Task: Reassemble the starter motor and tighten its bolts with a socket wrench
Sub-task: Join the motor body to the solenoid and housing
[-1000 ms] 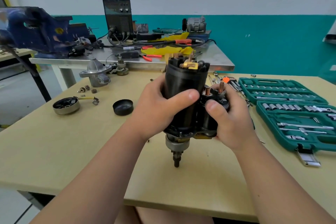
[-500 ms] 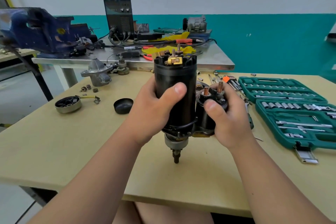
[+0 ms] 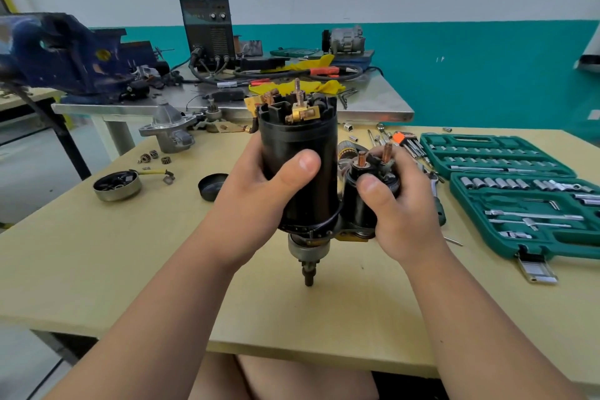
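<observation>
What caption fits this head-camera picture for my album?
Left hand and right hand hold the starter motor upright at the table.

starter motor [image 3: 300, 185] brought from tilted to upright, shifted left

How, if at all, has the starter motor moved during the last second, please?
Yes: the starter motor has swung leftward at its top, toward the black cap, and now stands about upright; its shaft tip has barely shifted.
</observation>
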